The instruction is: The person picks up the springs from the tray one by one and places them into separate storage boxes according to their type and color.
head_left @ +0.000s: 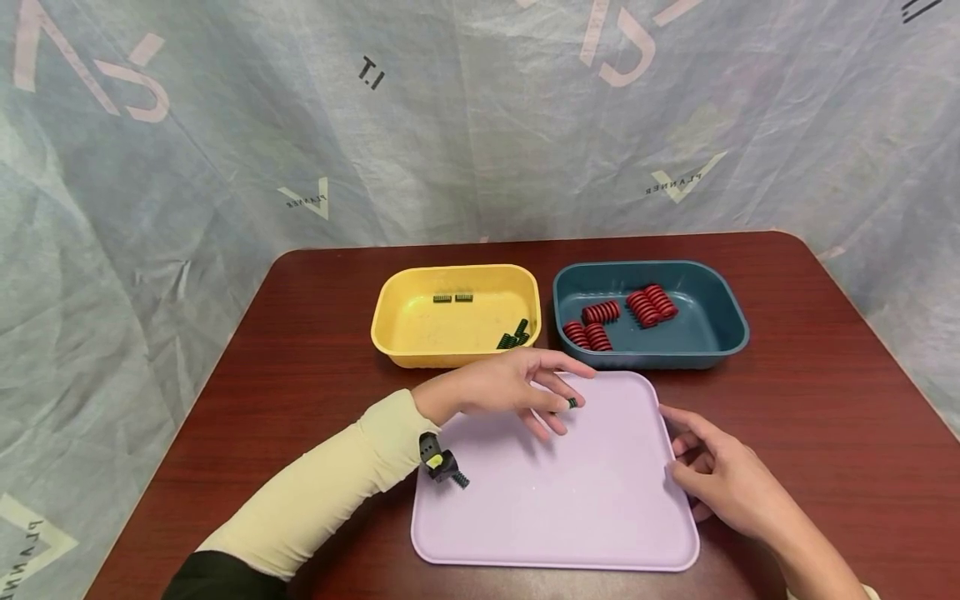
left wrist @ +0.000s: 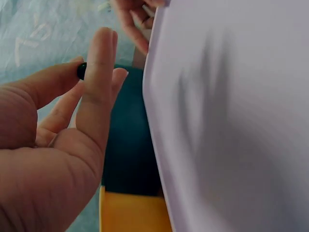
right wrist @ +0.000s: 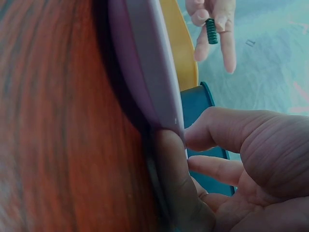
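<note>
My left hand (head_left: 517, 387) is above the upper part of a lilac tray (head_left: 577, 500), pinching a small dark green coil spring (right wrist: 211, 32) between thumb and finger. The other fingers spread loosely. Another green spring (head_left: 461, 479) lies on the tray's left side, partly covered by the wrist camera. At the tray's right edge, my right hand (head_left: 723, 475) holds the rim, thumb on it and fingers along the side. Several green springs (head_left: 513, 340) lie in a yellow bin (head_left: 397, 346). Several thicker red springs (head_left: 642, 308) lie in a dark blue bin (head_left: 720, 333).
Both bins stand side by side behind the tray on a reddish-brown wooden table (head_left: 300, 333). A grey printed sheet (head_left: 465, 150) hangs behind and at the sides. A black wrist camera (head_left: 437, 457) sits on the left sleeve, low over the tray.
</note>
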Motion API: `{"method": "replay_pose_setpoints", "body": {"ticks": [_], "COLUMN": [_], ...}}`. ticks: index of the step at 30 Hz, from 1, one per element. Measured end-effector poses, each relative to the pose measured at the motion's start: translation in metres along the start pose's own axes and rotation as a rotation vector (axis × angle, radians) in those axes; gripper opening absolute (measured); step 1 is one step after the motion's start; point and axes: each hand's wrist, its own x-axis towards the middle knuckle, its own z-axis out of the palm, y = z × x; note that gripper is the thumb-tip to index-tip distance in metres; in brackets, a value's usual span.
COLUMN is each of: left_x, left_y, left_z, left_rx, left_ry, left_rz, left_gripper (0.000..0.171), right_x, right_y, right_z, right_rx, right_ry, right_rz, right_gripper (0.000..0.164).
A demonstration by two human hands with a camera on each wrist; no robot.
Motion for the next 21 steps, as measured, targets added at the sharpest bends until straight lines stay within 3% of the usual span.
{"method": "replay_pose_setpoints", "body": {"ticks": [8, 21], "left_x": [-0.012, -0.027], "left_y": [0.007, 0.018], "left_z": [-0.019, -0.065], "left_rx": [-0.01, -0.018], "left_ry": [0.022, 0.155], "left_rz": [0.017, 0.005], "left_gripper": [0.048, 0.038], "right_x": [0.0, 0.0], "right_y": [0.0, 0.0], "right_z": [0.0, 0.0], "right_rx": [0.007, 0.003], "right_ry": [0.006, 0.007], "right_rz": [-0.014, -0.006], "right_gripper": [0.07, 0.071]}}
